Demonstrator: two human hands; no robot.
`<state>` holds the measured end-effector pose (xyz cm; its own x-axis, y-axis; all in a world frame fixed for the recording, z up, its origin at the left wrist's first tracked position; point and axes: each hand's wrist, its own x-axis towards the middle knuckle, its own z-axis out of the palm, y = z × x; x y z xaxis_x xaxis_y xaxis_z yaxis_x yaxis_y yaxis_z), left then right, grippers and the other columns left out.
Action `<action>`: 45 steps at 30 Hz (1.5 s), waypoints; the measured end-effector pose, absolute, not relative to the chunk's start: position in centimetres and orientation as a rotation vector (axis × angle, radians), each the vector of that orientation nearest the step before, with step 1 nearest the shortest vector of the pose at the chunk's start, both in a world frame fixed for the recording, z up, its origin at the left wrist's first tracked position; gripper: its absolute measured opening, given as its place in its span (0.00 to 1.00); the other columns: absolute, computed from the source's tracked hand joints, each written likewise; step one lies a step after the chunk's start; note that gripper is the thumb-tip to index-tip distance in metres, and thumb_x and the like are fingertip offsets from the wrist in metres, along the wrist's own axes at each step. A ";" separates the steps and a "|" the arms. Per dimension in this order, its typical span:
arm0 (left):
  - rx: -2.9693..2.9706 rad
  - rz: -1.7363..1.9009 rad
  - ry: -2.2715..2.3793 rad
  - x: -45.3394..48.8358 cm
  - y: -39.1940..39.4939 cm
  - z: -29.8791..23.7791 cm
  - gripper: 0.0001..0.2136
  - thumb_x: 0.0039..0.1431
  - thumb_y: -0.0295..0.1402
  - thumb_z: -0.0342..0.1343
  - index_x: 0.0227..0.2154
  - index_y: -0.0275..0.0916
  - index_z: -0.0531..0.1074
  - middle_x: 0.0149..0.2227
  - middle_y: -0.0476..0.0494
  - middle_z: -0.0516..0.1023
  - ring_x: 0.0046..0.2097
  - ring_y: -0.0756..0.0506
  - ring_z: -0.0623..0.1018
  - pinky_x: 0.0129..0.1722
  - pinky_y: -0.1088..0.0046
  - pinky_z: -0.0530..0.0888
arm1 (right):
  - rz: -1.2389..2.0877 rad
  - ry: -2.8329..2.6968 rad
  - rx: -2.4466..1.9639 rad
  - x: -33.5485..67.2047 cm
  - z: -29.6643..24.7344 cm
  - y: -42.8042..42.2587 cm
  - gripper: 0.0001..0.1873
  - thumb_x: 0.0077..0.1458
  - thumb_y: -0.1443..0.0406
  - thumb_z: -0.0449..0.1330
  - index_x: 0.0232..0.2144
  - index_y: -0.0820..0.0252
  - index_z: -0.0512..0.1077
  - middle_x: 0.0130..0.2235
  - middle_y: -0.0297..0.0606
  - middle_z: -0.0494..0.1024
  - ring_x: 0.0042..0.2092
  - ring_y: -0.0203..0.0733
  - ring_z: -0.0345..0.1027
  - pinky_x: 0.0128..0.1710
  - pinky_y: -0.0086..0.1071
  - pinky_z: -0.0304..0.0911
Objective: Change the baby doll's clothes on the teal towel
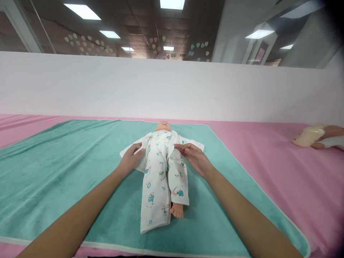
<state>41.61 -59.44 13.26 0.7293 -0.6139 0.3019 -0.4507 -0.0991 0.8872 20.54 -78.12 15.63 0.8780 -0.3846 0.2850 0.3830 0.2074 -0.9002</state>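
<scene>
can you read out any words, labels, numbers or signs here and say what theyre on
No text can be read clearly.
White printed trousers: tiny red lettering by the pictures, too small to read.
Heart shapes on the glass: too small to tell whether they bear writing.

Doll's clothes (158, 168) before me: thin white cloth, matt, printed, softly creased. Doll's foot (177, 210): smooth, plastic or rubber, can't tell which, dull sheen. Doll's head (163, 126): same smooth look. Blanket (107, 208) I see underneath: teal cloth, short plush nap, matt; edging (113, 247) white, smoother. Pink cover (249, 147): smooth fabric, wrinkled, faint sheen. Wall (161, 87): smooth, matt white. Window (185, 21) above: glossy glass.
</scene>
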 end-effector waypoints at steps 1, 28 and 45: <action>1.667 -0.248 -0.823 41.4 -59.6 13.5 0.12 0.53 0.45 0.53 0.30 0.40 0.66 0.50 0.47 0.71 0.46 0.45 0.71 0.43 0.72 0.67 | -0.551 0.013 -1.226 20.8 15.3 -78.3 0.06 0.51 0.61 0.61 0.31 0.57 0.71 0.49 0.39 0.74 0.55 0.44 0.63 0.59 0.42 0.51; 1.561 0.163 -1.617 35.5 -63.8 13.6 0.08 0.61 0.32 0.46 0.30 0.41 0.69 0.55 0.45 0.69 0.61 0.43 0.63 0.59 0.58 0.61 | -0.763 0.227 -1.884 27.4 13.3 -79.6 0.32 0.57 0.46 0.49 0.61 0.48 0.54 0.64 0.30 0.54 0.64 0.42 0.46 0.64 0.39 0.42; 1.765 0.114 -0.882 41.3 -68.2 17.1 0.12 0.55 0.33 0.50 0.39 0.40 0.74 0.37 0.44 0.76 0.38 0.45 0.73 0.41 0.71 0.68 | -0.829 0.257 -2.178 31.6 15.0 -80.3 0.20 0.54 0.58 0.55 0.50 0.50 0.70 0.54 0.32 0.70 0.57 0.42 0.60 0.60 0.38 0.51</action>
